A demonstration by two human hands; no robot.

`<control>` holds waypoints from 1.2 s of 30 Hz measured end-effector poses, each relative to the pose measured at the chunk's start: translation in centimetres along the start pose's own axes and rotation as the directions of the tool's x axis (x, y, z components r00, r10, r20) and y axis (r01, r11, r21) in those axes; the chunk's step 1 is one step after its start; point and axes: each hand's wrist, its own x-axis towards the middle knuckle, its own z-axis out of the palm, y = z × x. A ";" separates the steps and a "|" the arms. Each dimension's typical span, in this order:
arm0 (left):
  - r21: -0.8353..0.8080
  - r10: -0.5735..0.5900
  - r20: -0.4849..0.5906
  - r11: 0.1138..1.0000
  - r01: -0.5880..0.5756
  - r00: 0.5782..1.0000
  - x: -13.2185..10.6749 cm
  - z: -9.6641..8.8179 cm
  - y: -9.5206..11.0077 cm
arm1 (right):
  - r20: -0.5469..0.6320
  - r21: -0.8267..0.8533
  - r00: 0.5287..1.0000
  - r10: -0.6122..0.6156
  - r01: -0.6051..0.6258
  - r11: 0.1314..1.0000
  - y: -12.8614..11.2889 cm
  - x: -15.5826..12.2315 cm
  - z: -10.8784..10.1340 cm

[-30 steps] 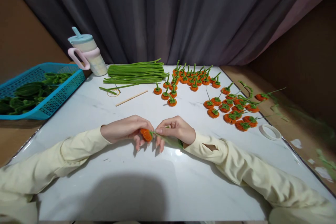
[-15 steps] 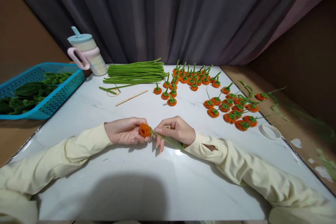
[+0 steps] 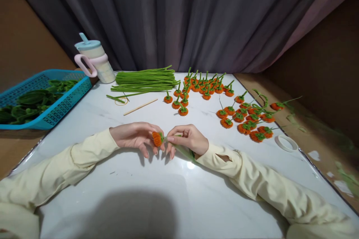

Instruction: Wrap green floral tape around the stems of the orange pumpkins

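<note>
Near the middle of the white table, my left hand (image 3: 134, 136) has its thumb and fingertips around a ridged orange pipe-cleaner pumpkin (image 3: 157, 139) with a green top. Its other fingers are loosely spread. My right hand (image 3: 187, 138) is closed, thumb against forefinger, on a thin green strip of tape (image 3: 182, 151) at the pumpkin's stem. The strip passes under my palm toward the wrist, where part of it is hidden. Beyond the hands stand several finished-looking orange pumpkins (image 3: 183, 111) with upright green stems.
Green pipe cleaners (image 3: 144, 79) lie bundled at the back, near a wooden stick (image 3: 140, 106) and a lidded tumbler (image 3: 95, 61). A blue basket (image 3: 67, 99) of green leaf-like pieces is at left. More pumpkins (image 3: 244, 127) and a white ring (image 3: 286, 143) sit at right.
The fingers of my left hand have loosened and spread, and the pumpkin has turned so its side faces me. My right hand keeps its pinch almost in place.
</note>
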 end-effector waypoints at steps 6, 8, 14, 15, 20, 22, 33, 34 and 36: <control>0.624 0.321 -0.138 0.763 -0.169 0.937 -0.7 1.2 0.0 | 0.010 -0.005 1.000 0.002 -0.002 1.000 0.1 0.2 -0.4; 0.860 0.503 -0.074 0.469 -0.200 0.861 -0.9 1.6 -0.1 | 0.010 -0.003 1.000 0.002 -0.002 1.000 0.1 0.3 -0.6; 0.954 0.679 0.292 -0.255 -0.157 0.674 -0.9 1.4 -0.8 | -0.063 0.014 0.998 0.004 -0.004 1.000 0.1 0.4 -0.6; 0.948 0.698 0.309 -0.280 -0.151 0.646 -0.7 1.3 -1.0 | -0.069 0.017 0.998 0.009 -0.008 1.000 0.1 0.4 -0.6; 0.936 0.793 0.350 -0.317 -0.152 0.499 0.2 -0.1 -2.1 | -0.095 0.025 0.995 0.009 -0.006 1.000 0.2 0.5 -0.8; 0.928 0.804 0.373 -0.329 -0.176 0.463 0.7 -0.8 -2.8 | -0.106 0.010 0.994 -0.012 0.013 1.000 0.3 0.6 -0.9; 0.914 0.789 0.397 -0.383 -0.130 0.469 1.4 -1.2 -4.2 | -0.130 -0.144 0.991 -0.007 -0.012 0.990 0.3 0.1 -0.4; 0.915 0.782 0.395 -0.381 -0.133 0.482 1.4 -1.3 -4.3 | -0.139 -0.157 0.990 -0.012 -0.010 0.988 0.3 0.1 -0.4; 0.909 0.759 0.412 -0.384 -0.164 0.505 1.5 -1.6 -4.5 | -0.153 -0.180 0.988 -0.021 -0.007 0.984 0.3 0.2 -0.2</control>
